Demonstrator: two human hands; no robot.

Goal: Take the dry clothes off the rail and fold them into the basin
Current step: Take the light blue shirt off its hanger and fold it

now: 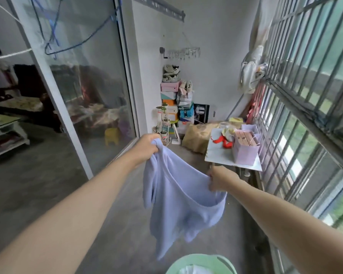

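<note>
Between the 2 grips: a lilac garment (178, 204) is hanging slack, its top edge sloping from upper left to lower right.
Left grip (147, 145): is pinching 1 bunched corner, higher and farther out.
Right grip (220, 178): is pinching the other corner, lower and nearer the basin.
Below: a green basin (202, 257) is sitting under the hem, holding white cloth (190, 270).
Right: a desk (220, 153) is standing near, probably not obstructing.

You hold the pale lavender garment (178, 204) up in the air. Your left hand (147, 145) grips one bunched top corner and your right hand (222, 178) pinches the edge lower down. The cloth sags in a loop between them and drapes down, unfolded. Below it stands the mint-green basin (196, 257) with some white cloth (192, 269) lying inside.
</note>
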